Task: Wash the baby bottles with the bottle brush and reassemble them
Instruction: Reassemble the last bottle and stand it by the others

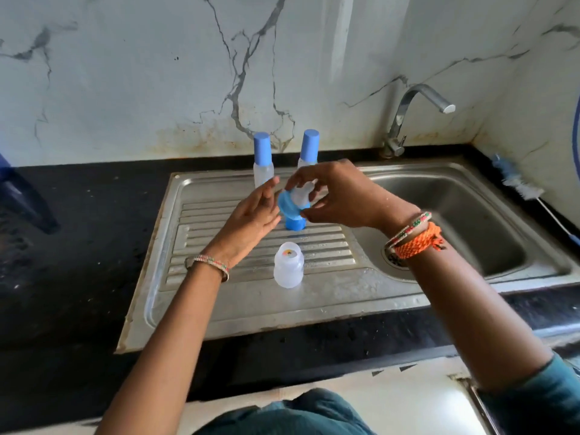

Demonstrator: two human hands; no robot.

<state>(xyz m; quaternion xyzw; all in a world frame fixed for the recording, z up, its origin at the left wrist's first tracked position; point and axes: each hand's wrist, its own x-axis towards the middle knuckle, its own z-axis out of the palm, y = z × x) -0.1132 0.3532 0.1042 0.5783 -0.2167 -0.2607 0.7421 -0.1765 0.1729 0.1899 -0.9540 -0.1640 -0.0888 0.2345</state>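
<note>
A blue ring with its teat (pixel 296 200) is held above the ribbed draining board of the sink (pixel 219 309). It is pinched by the right hand (pixel 337 196), with the fingers curled over the translucent teat and the thumb under the ring's rim. The left hand (pixel 254 215) is held just beside the ring with fingers straight and relaxed; nothing is gripped by it, and contact with the ring cannot be confirmed.

A blue cap (pixel 295 223) stands on the draining board directly below the ring. An open bottle (pixel 288 265), without ring or cap, stands upright nearer the person. Two capped bottles (pixel 263 160) stand at the back edge of the sink. The bottle brush (pixel 519 183) lies on the counter (pixel 78 277) to the right of the basin, well apart from the hands.

The parts are judged to be light, thin plastic, probably wet and therefore slippery. The teat is expected to be soft and to deform under pressure, so the stiff ring should be taken by its outer rim. The open bottle is likely to tip easily; it should be gripped around its body while the ring is screwed on.
</note>
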